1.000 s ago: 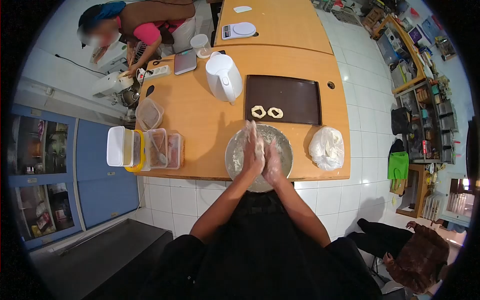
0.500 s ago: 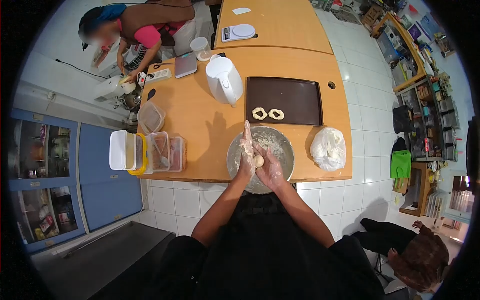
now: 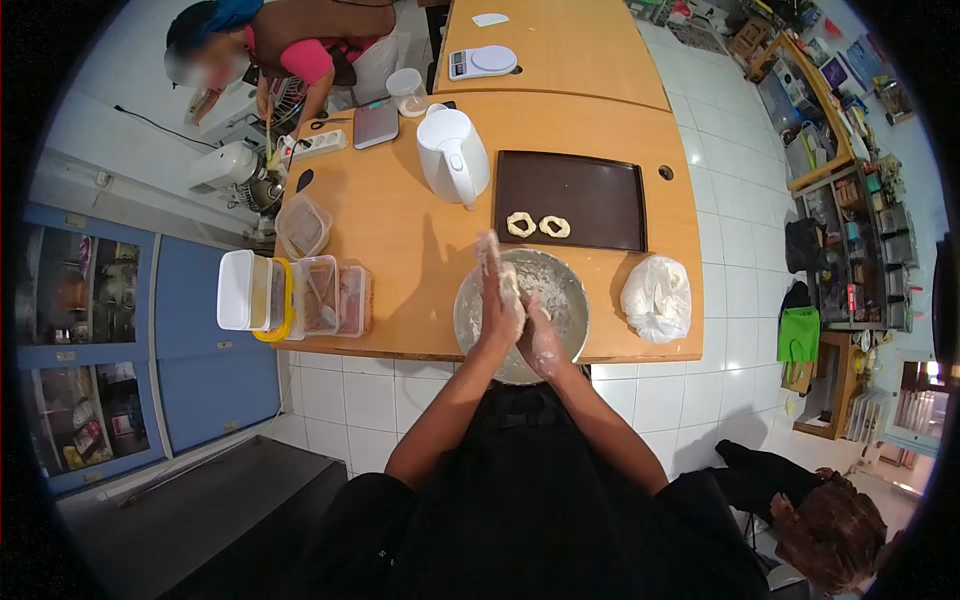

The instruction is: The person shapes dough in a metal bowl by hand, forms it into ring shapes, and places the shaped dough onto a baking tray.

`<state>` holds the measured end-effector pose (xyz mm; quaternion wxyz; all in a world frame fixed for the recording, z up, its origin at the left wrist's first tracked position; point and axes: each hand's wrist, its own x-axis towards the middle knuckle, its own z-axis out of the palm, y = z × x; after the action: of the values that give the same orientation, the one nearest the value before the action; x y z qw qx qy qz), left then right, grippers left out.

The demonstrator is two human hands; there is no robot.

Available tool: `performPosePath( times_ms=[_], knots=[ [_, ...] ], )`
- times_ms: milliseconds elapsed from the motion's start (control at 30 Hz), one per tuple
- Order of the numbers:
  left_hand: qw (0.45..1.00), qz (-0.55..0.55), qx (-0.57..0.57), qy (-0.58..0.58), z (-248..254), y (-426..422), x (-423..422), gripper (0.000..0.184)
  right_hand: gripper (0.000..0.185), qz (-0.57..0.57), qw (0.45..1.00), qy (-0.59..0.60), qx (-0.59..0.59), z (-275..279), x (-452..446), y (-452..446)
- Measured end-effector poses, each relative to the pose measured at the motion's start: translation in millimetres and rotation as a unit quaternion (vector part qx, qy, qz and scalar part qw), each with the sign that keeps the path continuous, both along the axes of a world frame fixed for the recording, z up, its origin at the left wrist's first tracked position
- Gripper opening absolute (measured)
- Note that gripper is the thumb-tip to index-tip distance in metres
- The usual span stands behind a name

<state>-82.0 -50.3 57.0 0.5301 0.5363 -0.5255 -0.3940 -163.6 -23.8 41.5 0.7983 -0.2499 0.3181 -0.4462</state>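
My left hand [image 3: 499, 304] is upright over the metal bowl [image 3: 463, 325], its fingers stretched and coated with flour and dough. Against its palm lies my right hand [image 3: 543, 343], lower and partly turned. The dough ball seen between them half a second ago is now hidden by the palms. Loose floury dough [image 3: 550, 285] covers the inside of the bowl. Just behind it, two dough rings, a left one [image 3: 521, 224] and a right one [image 3: 554, 227], lie on the dark baking tray [image 3: 590, 190].
A white kettle [image 3: 452, 155] stands left of the tray, and a plastic bag [image 3: 656, 298] lies right of the bowl. Plastic containers [image 3: 318, 293] line the left front edge. Scales [image 3: 376, 125] sit farther back. One person [image 3: 300, 50] bends at the back left; another [image 3: 830, 530] is at the lower right.
My palms parted to show the dough ball, then came together again and covered it. The person at the back left moved their hands near the mixer.
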Motion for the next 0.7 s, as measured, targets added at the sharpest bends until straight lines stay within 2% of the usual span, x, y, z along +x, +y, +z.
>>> performPosePath(
  times_ms=[33, 67, 100, 133, 200, 233, 267, 367, 400, 467, 500, 533, 600, 667, 700],
  knots=[
    [0.997, 0.041, 0.026, -0.062, -9.4, -3.9, 2.6, 0.07, 0.07, -0.019, 1.0, -0.002, -0.009, 1.9, -2.0, -6.7],
    [0.999, -0.025, -0.022, 0.018, -14.2, 6.1, -4.6, 0.07, 0.071, -0.039, 0.999, -0.004, -0.017, 3.8, -6.2, -16.0],
    [0.989, -0.091, -0.07, 0.098, 5.2, 20.4, -20.0, 0.07, 0.072, -0.059, 0.998, -0.007, -0.025, 10.8, -9.1, -22.9],
    [0.989, -0.1, -0.067, 0.087, 6.7, 22.2, -18.3, 0.069, 0.074, -0.057, 0.998, 0.037, -0.007, 26.0, -10.4, -24.9],
    [0.989, -0.118, -0.061, 0.066, 8.9, 25.8, -14.9, 0.068, 0.074, -0.004, 0.999, 0.038, 0.021, 11.3, -13.4, -18.9],
    [0.992, -0.067, -0.014, 0.108, -7.7, 15.7, -11.6, 0.067, 0.074, 0.023, 0.998, 0.04, 0.035, -1.9, -14.0, -13.4],
    [0.988, -0.014, 0.031, 0.149, -23.9, 3.0, -9.3, 0.066, 0.073, 0.05, 0.997, 0.059, -0.001, -16.6, -11.8, -8.0],
    [0.987, -0.026, 0.036, 0.154, -12.6, 5.1, -15.9, 0.068, 0.073, -0.061, 0.998, -0.016, 0.007, 3.5, -3.1, -18.8],
    [0.99, -0.075, 0.001, 0.115, -23.3, 21.0, -20.0, 0.071, 0.071, -0.096, 0.995, -0.013, 0.01, 14.0, -6.7, -25.7],
    [0.986, -0.149, -0.071, 0.023, -9.4, 30.5, -17.4, 0.076, 0.07, -0.036, 0.997, 0.054, 0.039, 5.5, -16.8, -24.0],
    [0.992, -0.112, -0.049, 0.027, -3.1, 26.9, -14.1, 0.076, 0.07, -0.005, 0.995, 0.088, 0.055, -3.6, -18.9, -18.5],
    [0.996, -0.073, -0.029, 0.031, 1.2, 14.6, -10.4, 0.077, 0.07, 0.017, 0.994, 0.103, 0.016, -14.9, -14.3, -12.0],
    [0.999, 0.012, 0.005, 0.04, 5.8, -7.8, -4.7, 0.077, 0.069, -0.014, 0.998, 0.062, 0.03, -18.9, -2.3, -7.7],
    [0.983, -0.054, 0.085, 0.155, -5.3, 2.3, -9.6, 0.075, 0.069, -0.05, 0.998, -0.015, 0.031, -6.0, -1.4, -15.6],
    [0.972, -0.074, 0.084, 0.206, -9.6, 15.4, -18.0, 0.072, 0.07, -0.053, 0.998, 0.007, 0.021, -2.2, -5.6, -22.6]
  ],
)
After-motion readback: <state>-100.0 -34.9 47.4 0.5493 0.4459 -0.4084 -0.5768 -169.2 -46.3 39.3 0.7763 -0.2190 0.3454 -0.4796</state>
